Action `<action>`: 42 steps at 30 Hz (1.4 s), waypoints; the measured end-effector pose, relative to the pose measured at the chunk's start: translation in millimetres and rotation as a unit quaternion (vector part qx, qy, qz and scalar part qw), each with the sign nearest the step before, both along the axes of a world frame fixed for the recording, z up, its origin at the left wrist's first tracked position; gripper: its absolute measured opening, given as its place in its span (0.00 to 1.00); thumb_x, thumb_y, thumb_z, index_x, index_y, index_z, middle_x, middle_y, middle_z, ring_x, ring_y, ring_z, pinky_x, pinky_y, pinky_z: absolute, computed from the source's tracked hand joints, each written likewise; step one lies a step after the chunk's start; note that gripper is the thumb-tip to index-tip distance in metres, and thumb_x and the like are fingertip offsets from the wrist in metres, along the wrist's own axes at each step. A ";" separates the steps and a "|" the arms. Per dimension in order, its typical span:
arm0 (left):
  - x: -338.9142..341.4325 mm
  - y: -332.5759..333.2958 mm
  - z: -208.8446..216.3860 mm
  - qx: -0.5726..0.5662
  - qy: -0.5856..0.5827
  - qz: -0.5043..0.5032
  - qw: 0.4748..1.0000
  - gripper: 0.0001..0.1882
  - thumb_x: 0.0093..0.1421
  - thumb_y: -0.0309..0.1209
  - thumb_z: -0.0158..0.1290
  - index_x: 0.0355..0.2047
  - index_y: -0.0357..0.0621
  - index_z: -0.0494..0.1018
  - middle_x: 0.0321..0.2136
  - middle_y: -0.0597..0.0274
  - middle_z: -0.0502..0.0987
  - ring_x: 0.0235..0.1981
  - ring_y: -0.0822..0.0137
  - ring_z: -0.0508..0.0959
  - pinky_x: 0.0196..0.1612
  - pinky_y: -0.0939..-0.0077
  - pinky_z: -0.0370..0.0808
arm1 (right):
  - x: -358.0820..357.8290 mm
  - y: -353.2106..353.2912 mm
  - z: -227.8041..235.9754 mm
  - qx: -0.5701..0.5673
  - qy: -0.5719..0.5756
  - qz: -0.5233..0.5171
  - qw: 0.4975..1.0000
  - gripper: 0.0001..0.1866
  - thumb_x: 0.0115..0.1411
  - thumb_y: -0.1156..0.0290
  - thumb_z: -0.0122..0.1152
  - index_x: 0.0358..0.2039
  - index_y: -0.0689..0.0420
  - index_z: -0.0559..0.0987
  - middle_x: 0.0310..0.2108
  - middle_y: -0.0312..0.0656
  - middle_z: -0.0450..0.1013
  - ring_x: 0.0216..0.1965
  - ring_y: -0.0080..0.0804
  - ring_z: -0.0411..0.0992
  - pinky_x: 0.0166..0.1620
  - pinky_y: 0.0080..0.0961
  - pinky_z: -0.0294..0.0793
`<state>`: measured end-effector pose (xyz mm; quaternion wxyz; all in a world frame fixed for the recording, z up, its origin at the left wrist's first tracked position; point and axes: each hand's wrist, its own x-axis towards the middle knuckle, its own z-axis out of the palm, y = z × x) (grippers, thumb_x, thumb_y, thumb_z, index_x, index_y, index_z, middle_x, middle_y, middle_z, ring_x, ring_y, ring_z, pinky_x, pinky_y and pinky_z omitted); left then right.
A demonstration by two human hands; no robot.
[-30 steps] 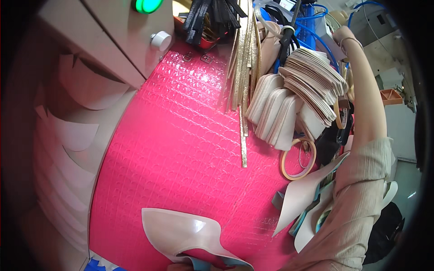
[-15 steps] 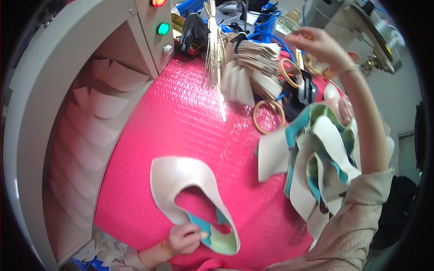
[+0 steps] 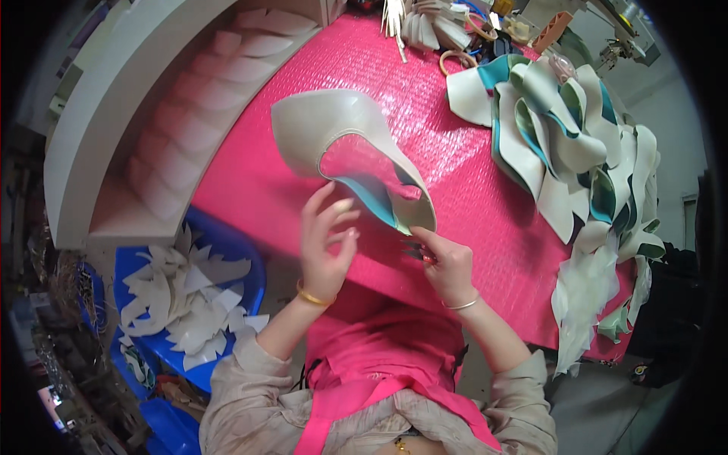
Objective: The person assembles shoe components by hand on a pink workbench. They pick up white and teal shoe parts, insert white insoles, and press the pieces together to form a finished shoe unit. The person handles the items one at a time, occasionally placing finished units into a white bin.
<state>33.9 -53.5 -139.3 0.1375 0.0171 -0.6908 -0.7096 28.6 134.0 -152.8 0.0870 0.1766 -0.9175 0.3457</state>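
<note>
A pearly white shoe upper (image 3: 334, 129) with a blue and pale green lining rests on the pink work surface in front of me. My left hand (image 3: 326, 246), slightly blurred, is open beside the upper's near lined side, its fingers apart. At the narrow end of the upper, my right hand (image 3: 449, 267) is closed, with its index finger at the edge. Out of that hand stick short dark blades with a bit of red, looking like small snips (image 3: 413, 252); the palm hides the rest.
Many nested uppers (image 3: 561, 136) are heaped on the right of the pink table (image 3: 250, 197). White cut pieces fill a blue bin (image 3: 262, 280) at lower left. A pale machine housing (image 3: 98, 152) with white pieces inside borders the left. Tape rings (image 3: 457, 64) and strip bundles lie at the far edge.
My right hand has come back from the far right clutter to the upper's narrow end, now holding a small tool. My left hand has let go of the upper. The view has shifted downward.
</note>
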 end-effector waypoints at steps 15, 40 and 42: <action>13.1 10.5 -32.1 -0.379 -0.096 -0.133 0.911 0.09 0.46 0.25 0.52 0.29 0.36 0.73 0.26 0.42 0.73 0.30 0.46 0.74 0.32 0.56 0.69 | 34.4 18.3 -6.6 0.057 -0.131 0.049 0.989 0.11 0.48 0.64 0.58 0.26 0.56 0.71 0.20 0.42 0.68 0.23 0.42 0.70 0.25 0.36 0.68; -17.6 21.8 -39.4 -0.343 -0.159 -0.127 0.917 0.17 0.45 0.37 0.56 0.31 0.38 0.75 0.29 0.42 0.75 0.33 0.46 0.74 0.35 0.59 0.71 | 46.1 -16.0 -14.2 0.134 -0.130 -0.080 0.979 0.12 0.56 0.63 0.53 0.27 0.60 0.69 0.15 0.48 0.70 0.17 0.47 0.70 0.19 0.40 0.67; -19.1 20.4 -40.2 -0.344 -0.164 -0.129 0.916 0.16 0.44 0.35 0.56 0.32 0.37 0.75 0.29 0.42 0.75 0.32 0.45 0.74 0.35 0.59 0.71 | 43.1 -18.5 -11.3 0.146 -0.134 -0.078 0.977 0.12 0.56 0.63 0.53 0.28 0.59 0.69 0.15 0.48 0.70 0.17 0.46 0.70 0.19 0.40 0.68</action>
